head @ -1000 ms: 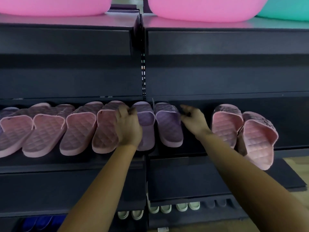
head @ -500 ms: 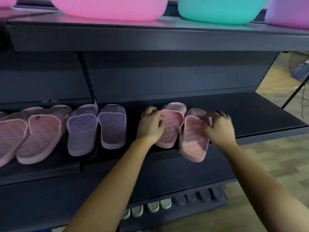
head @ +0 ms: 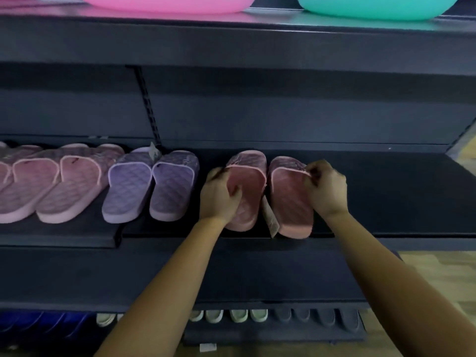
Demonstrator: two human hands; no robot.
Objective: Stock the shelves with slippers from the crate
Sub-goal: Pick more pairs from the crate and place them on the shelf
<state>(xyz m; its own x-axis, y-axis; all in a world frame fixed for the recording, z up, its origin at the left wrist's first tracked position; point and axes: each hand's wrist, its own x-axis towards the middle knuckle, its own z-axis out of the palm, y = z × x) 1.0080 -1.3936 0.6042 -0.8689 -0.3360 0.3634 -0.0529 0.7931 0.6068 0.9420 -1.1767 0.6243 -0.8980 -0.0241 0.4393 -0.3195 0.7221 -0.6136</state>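
A pair of pink slippers lies side by side on the dark middle shelf (head: 399, 197), heels at its front edge. The left hand (head: 219, 197) curls round the left pink slipper (head: 251, 186) at its side, thumb on the footbed. The right hand (head: 327, 188) pinches the strap rim of the right pink slipper (head: 288, 202). A paper tag (head: 270, 217) hangs between the two. Just to the left sit a pair of purple slippers (head: 152, 186), then more pink quilted slippers (head: 51, 186). Above rest a pink basin (head: 164, 2) and a teal basin (head: 373, 6).
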